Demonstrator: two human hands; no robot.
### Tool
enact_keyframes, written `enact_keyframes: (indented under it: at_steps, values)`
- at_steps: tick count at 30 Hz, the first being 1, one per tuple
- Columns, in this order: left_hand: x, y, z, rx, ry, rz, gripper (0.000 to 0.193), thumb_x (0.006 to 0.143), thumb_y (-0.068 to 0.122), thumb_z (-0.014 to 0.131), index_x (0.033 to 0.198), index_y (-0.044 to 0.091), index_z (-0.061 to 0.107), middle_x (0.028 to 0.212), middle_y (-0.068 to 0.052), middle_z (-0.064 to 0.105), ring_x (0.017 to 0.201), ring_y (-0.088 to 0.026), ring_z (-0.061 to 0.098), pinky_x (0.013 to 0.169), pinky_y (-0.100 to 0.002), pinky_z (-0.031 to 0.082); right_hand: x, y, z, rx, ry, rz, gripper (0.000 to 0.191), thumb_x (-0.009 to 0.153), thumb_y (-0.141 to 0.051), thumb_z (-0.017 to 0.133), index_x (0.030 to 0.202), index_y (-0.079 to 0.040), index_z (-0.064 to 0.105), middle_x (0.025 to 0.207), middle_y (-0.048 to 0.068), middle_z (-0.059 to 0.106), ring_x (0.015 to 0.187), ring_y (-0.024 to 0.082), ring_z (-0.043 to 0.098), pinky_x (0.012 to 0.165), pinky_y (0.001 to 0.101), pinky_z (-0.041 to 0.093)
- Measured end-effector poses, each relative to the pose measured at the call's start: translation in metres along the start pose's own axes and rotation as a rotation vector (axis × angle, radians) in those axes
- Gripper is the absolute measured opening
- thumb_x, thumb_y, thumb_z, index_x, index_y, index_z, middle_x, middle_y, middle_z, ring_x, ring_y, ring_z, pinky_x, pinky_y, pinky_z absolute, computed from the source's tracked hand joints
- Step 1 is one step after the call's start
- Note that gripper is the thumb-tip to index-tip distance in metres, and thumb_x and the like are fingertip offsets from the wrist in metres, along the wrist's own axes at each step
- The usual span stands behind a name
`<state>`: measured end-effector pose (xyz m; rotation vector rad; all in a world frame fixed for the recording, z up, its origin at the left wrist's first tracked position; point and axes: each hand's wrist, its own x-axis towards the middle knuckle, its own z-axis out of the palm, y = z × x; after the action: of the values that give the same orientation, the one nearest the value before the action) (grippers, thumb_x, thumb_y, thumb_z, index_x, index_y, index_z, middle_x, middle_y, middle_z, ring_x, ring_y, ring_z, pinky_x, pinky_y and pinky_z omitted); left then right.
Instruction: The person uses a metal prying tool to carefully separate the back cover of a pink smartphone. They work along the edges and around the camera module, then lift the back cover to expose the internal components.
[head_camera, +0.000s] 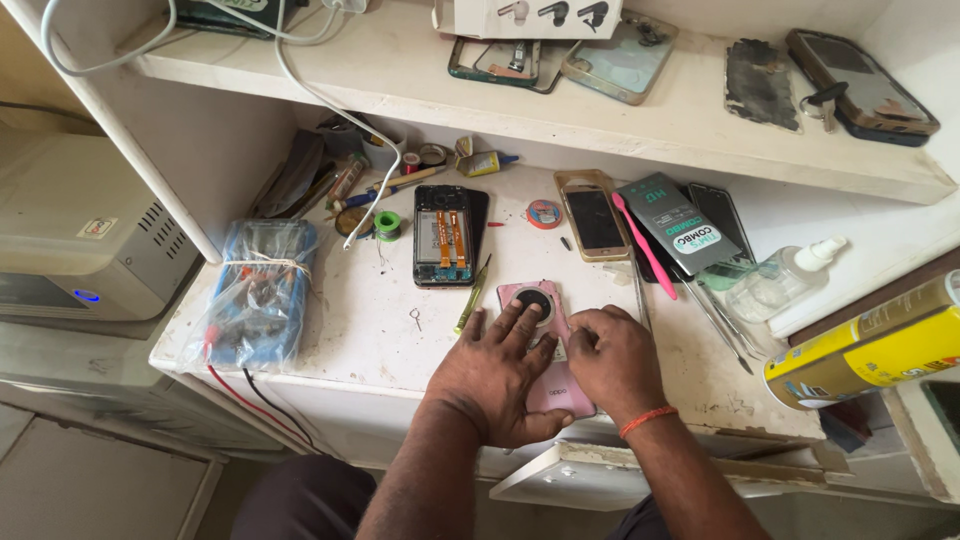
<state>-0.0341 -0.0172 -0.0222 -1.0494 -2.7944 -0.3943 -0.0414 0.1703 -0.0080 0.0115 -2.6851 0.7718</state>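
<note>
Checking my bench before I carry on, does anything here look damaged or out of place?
Yes. An opened black phone lies mid-bench with its back off, orange ribbon cables bared. On the shelf above, a loose back panel looks scuffed and worn. Both hands press on the pink phone.

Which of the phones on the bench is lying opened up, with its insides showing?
The black phone at mid-bench, its orange ribbon cables exposed. The pink phone under both hands and the gold phone are closed.

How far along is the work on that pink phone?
Its pink back cover already sits on, round camera ring upward. Left hand presses flat on it while right hand works its right edge. Another opened phone, cables exposed, lies untouched behind.
</note>
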Motion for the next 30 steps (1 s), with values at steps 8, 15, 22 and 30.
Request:
enact_keyframes:
  at_steps: [8, 15, 22, 30]
  values:
    - [-0.001, 0.000, -0.002, -0.014, 0.011, 0.001, 0.098, 0.080, 0.080, 0.048, 0.147, 0.009, 0.049, 0.161, -0.024, 0.031, 0.150, -0.040, 0.026, 0.116, -0.065, 0.021, -0.006, -0.002, -0.004, 0.012, -0.019, 0.014, 0.017, 0.084, -0.013, 0.063, 0.088, -0.009, 0.079, 0.092, 0.013, 0.075, 0.080, 0.031, 0.074, 0.075, 0.0398, 0.058]
    - [0.000, 0.001, -0.002, -0.020, 0.014, 0.008, 0.097, 0.080, 0.080, 0.048, 0.146, 0.009, 0.050, 0.161, -0.024, 0.031, 0.150, -0.040, 0.025, 0.115, -0.065, 0.021, -0.010, 0.002, -0.009, 0.030, -0.032, 0.017, 0.016, 0.084, -0.013, 0.064, 0.089, -0.009, 0.079, 0.093, 0.013, 0.075, 0.081, 0.031, 0.074, 0.075, 0.0393, 0.058]
    - [0.000, 0.001, -0.001, -0.012, 0.035, 0.012, 0.095, 0.080, 0.079, 0.049, 0.144, 0.009, 0.053, 0.161, -0.023, 0.033, 0.150, -0.039, 0.027, 0.116, -0.065, 0.023, -0.014, 0.000, -0.014, 0.024, -0.021, -0.001, 0.015, 0.084, -0.011, 0.065, 0.087, -0.008, 0.079, 0.089, 0.013, 0.074, 0.079, 0.032, 0.073, 0.074, 0.0394, 0.057]
    - [-0.003, 0.000, -0.003, 0.000, 0.032, 0.008, 0.095, 0.080, 0.080, 0.049, 0.144, 0.009, 0.053, 0.159, -0.023, 0.034, 0.149, -0.039, 0.028, 0.115, -0.065, 0.023, -0.025, -0.007, -0.021, 0.006, -0.027, -0.045, 0.015, 0.081, -0.008, 0.065, 0.089, -0.008, 0.078, 0.086, 0.013, 0.073, 0.077, 0.033, 0.071, 0.070, 0.0398, 0.057]
